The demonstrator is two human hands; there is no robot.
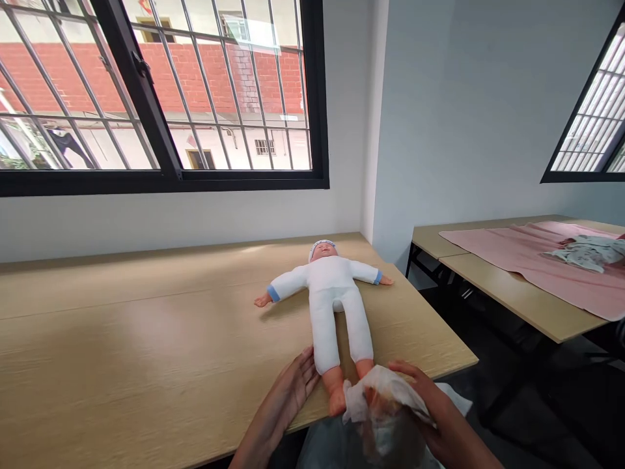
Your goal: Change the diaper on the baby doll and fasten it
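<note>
A baby doll (332,280) lies on its back on the wooden table, arms spread, head toward the wall. It wears a white suit with blue cuffs and a patterned white cap (322,247); its feet are bare. My left hand (299,381) rests open on the table beside the doll's lower leg, fingers together and stretched out. At the table's front edge my right hand (427,394) grips a thin, see-through white cloth (385,394). This cloth partly covers one of the doll's feet, and its lower part is blurred.
The wooden table (146,352) runs along the wall below a barred window (224,85), and its right edge is close to the doll. Across a gap on the right, another table (517,286) carries a pink sheet (517,254) and crumpled pale cloth (588,253).
</note>
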